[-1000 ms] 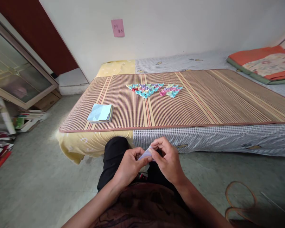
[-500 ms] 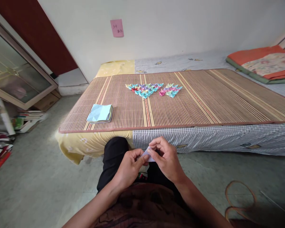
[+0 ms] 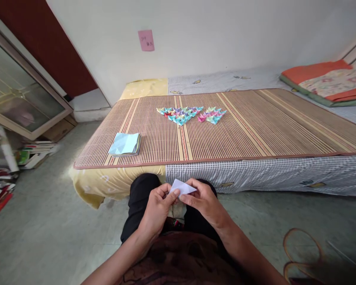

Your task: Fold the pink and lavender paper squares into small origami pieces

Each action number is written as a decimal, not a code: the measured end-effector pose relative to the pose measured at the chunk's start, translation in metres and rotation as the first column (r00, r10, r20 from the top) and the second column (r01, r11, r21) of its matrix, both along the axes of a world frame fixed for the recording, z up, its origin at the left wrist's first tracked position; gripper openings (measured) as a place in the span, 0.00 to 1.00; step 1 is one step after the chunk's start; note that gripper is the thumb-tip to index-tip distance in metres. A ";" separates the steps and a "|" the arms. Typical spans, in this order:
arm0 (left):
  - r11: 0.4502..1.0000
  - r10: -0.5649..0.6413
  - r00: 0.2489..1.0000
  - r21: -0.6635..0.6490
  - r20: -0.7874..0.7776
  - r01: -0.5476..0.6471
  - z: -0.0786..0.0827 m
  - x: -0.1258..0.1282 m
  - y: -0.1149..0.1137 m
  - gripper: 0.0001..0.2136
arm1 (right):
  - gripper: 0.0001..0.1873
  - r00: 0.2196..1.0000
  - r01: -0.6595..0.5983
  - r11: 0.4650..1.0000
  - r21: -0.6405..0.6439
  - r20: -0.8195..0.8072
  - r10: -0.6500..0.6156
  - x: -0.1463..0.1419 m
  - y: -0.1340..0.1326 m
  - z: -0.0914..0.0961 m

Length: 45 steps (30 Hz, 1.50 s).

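Observation:
A small folded sheet of pale lilac paper (image 3: pixel 182 187) is held over my knees, showing a triangular shape with a point upward and another toward the right. My left hand (image 3: pixel 158 204) pinches its lower left part, thumb on top. At its right side, my right hand (image 3: pixel 204 201) grips it between thumb and fingers; some fingertips are hidden behind the paper. Two groups of small folded paper boats, a larger one (image 3: pixel 180 114) and a smaller one (image 3: pixel 213 115), sit on the striped mat. A stack of light blue square paper (image 3: pixel 124 144) lies on the mat's left front part.
The woven mat (image 3: pixel 243 134) covers a bed with a checked and yellow sheet (image 3: pixel 115 183). A folded orange quilt (image 3: pixel 323 81) rests at the far right. A pink note (image 3: pixel 146 40) is on the wall. Books (image 3: pixel 37 152) lie on the left floor near a glass-doored cabinet (image 3: pixel 20 91).
The lilac paper has turned and now shows a wider triangular face, its point upward. My left hand has shifted slightly left, and my right hand has lowered with its fingers more behind the paper.

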<state>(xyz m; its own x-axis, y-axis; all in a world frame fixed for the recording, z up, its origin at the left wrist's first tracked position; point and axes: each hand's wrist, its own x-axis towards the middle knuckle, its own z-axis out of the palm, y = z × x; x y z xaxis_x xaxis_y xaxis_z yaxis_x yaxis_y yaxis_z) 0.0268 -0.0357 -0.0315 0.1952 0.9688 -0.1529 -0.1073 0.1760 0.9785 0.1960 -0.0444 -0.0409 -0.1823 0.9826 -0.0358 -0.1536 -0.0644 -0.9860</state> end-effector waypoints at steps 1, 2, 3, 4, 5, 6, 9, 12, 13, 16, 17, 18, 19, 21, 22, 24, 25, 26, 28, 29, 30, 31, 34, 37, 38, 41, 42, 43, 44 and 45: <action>1.000 0.003 1.000 -0.013 0.023 -0.003 0.000 0.001 0.001 0.20 | 0.17 1.000 -0.018 1.000 -0.022 -0.017 0.017 -0.001 0.000 -0.001; 1.000 0.001 0.999 -0.021 0.040 0.000 0.000 0.002 0.001 0.20 | 0.18 0.999 -0.020 0.999 -0.034 -0.025 0.019 -0.002 0.001 -0.001; 1.000 -0.004 0.999 -0.025 0.051 0.006 0.000 0.003 0.002 0.20 | 0.18 1.000 -0.013 0.999 -0.037 -0.023 0.012 -0.004 0.001 -0.002; 1.000 -0.011 0.998 -0.025 0.058 0.013 0.000 0.003 0.002 0.20 | 0.19 1.000 -0.001 0.999 -0.034 -0.015 0.000 -0.005 0.001 -0.002; 0.999 -0.019 0.998 -0.025 0.063 0.020 0.000 0.004 0.002 0.20 | 0.19 1.000 0.011 1.000 -0.027 -0.006 -0.011 -0.006 0.001 -0.003; 0.999 -0.024 0.998 -0.024 0.065 0.026 0.000 0.004 0.002 0.20 | 0.20 1.000 0.018 1.000 -0.020 0.003 -0.018 -0.007 0.001 -0.003; 1.000 -0.021 0.998 -0.020 0.052 0.022 -0.001 0.003 0.002 0.21 | 0.20 0.999 0.028 1.000 -0.010 0.036 -0.027 -0.007 0.001 -0.004; 1.000 -0.007 1.000 -0.006 0.012 0.007 -0.002 0.001 0.002 0.22 | 0.19 0.996 0.045 0.999 0.015 0.080 -0.046 -0.006 0.000 -0.004; 1.000 -0.007 1.000 -0.003 -0.001 0.007 -0.002 0.000 0.002 0.22 | 0.18 0.994 0.052 0.998 0.026 0.091 -0.054 -0.005 -0.001 -0.003; 1.000 -0.002 0.999 0.020 -0.050 0.003 -0.002 -0.001 0.001 0.21 | 0.17 0.990 0.064 0.996 0.057 0.120 -0.071 -0.002 -0.001 -0.003; 0.999 0.003 0.997 0.033 -0.073 -0.001 -0.002 -0.001 0.001 0.21 | 0.17 0.988 0.067 0.996 0.064 0.134 -0.075 -0.001 -0.001 -0.003; 0.999 0.011 0.995 0.048 -0.099 -0.006 -0.002 -0.001 0.001 0.20 | 0.17 0.985 0.070 0.995 0.071 0.150 -0.080 0.000 -0.001 -0.003; 0.998 0.020 0.992 0.063 -0.123 -0.012 -0.002 -0.001 0.000 0.20 | 0.16 0.982 0.076 0.994 0.077 0.169 -0.088 0.002 -0.002 -0.003; 0.996 0.034 0.986 0.091 -0.163 -0.020 -0.001 -0.002 -0.001 0.20 | 0.15 0.971 0.092 0.992 0.090 0.211 -0.109 0.005 -0.001 -0.003; 0.994 0.041 0.983 0.103 -0.178 -0.023 0.000 -0.002 -0.001 0.20 | 0.15 0.966 0.102 0.990 0.098 0.229 -0.122 0.008 -0.001 -0.002; 0.992 0.052 0.977 0.127 -0.207 -0.026 0.001 -0.003 -0.001 0.20 | 0.15 0.953 0.127 0.985 0.120 0.259 -0.155 0.012 0.000 0.000; 0.990 0.052 0.974 0.136 -0.218 -0.022 0.002 -0.003 -0.001 0.20 | 0.15 0.948 0.137 0.981 0.137 0.271 -0.170 0.014 0.000 0.001; 0.990 0.046 0.973 0.141 -0.225 -0.014 0.003 -0.004 -0.001 0.20 | 0.15 0.943 0.143 0.977 0.160 0.279 -0.184 0.016 0.001 0.003; 0.990 0.008 0.974 0.137 -0.228 0.024 0.004 -0.004 0.000 0.20 | 0.11 0.939 0.127 0.969 0.213 0.290 -0.187 0.018 0.002 0.007; 0.990 -0.021 0.974 0.131 -0.225 0.052 0.005 -0.004 0.000 0.20 | 0.10 0.939 0.101 0.966 0.236 0.297 -0.171 0.018 0.002 0.009; 0.989 -0.050 0.974 0.123 -0.223 0.079 0.005 -0.004 0.000 0.20 | 0.09 0.940 0.074 0.964 0.255 0.305 -0.152 0.017 0.002 0.010; 0.988 -0.074 0.972 0.116 -0.222 0.102 0.005 -0.004 0.000 0.20 | 0.08 0.941 0.053 0.962 0.269 0.310 -0.138 0.016 0.003 0.011; 0.986 -0.127 0.966 0.080 -0.225 0.149 0.005 -0.002 -0.001 0.19 | 0.11 0.937 0.048 0.955 0.294 0.318 -0.145 0.010 0.002 0.012; 0.984 -0.166 0.965 0.025 -0.202 0.174 0.005 0.000 -0.001 0.18 | 0.14 0.925 0.071 0.946 0.317 0.335 -0.182 0.006 0.001 0.011; 0.985 -0.169 0.967 0.012 -0.190 0.174 0.005 0.001 -0.001 0.18 | 0.14 0.917 0.077 0.942 0.328 0.348 -0.196 0.005 0.000 0.011; 0.988 -0.148 0.972 0.010 -0.182 0.153 0.006 0.003 -0.001 0.19 | 0.14 0.888 0.101 0.924 0.369 0.385 -0.251 0.004 -0.001 0.010; 0.989 -0.139 0.972 0.019 -0.191 0.145 0.006 0.004 -0.001 0.19 | 0.12 0.883 0.112 0.918 0.380 0.386 -0.267 0.003 -0.002 0.009; 0.990 -0.131 0.971 0.031 -0.200 0.140 0.006 0.004 -0.001 0.19 | 0.09 0.881 0.126 0.912 0.390 0.379 -0.284 0.003 -0.002 0.008; 0.990 -0.125 0.970 0.044 -0.210 0.137 0.006 0.004 -0.001 0.18 | 0.05 0.880 0.140 0.905 0.401 0.369 -0.299 0.003 -0.003 0.008; 0.989 -0.119 0.968 0.056 -0.221 0.134 0.006 0.004 -0.001 0.18 | 0.03 0.879 0.151 0.897 0.416 0.358 -0.314 0.003 -0.004 0.007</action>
